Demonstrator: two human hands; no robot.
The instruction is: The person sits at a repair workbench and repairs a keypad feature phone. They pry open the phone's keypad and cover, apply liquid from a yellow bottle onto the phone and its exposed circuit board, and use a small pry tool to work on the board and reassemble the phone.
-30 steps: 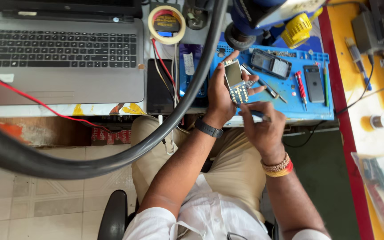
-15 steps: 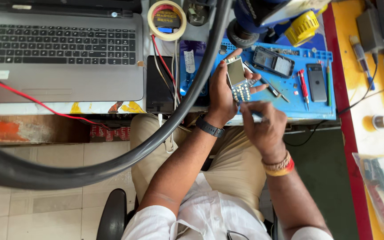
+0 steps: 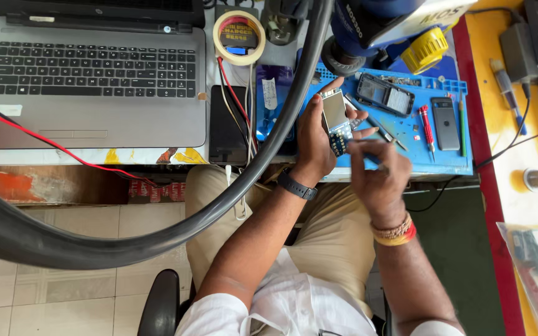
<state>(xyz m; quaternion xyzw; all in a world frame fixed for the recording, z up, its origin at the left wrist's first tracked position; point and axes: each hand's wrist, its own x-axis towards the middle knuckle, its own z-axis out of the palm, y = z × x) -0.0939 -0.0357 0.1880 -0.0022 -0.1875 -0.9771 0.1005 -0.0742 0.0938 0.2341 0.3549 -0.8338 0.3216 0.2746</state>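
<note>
Your left hand (image 3: 316,138) grips a small opened keypad phone (image 3: 336,119) above the blue work mat (image 3: 415,152), your right hand (image 3: 378,177) pinching a thin tool (image 3: 370,157) beside it.

On the counter (image 3: 244,68) the laptop (image 3: 91,78) lies left of the work mat (image 3: 418,155), with the tape roll (image 3: 239,37) between them, behind.

Left hand (image 3: 314,140) reaching forward, fingers curling in a grip, thumb up, right hand (image 3: 378,177) hovering just beside it, fingertips pinching together, both forearms extending forward
</note>
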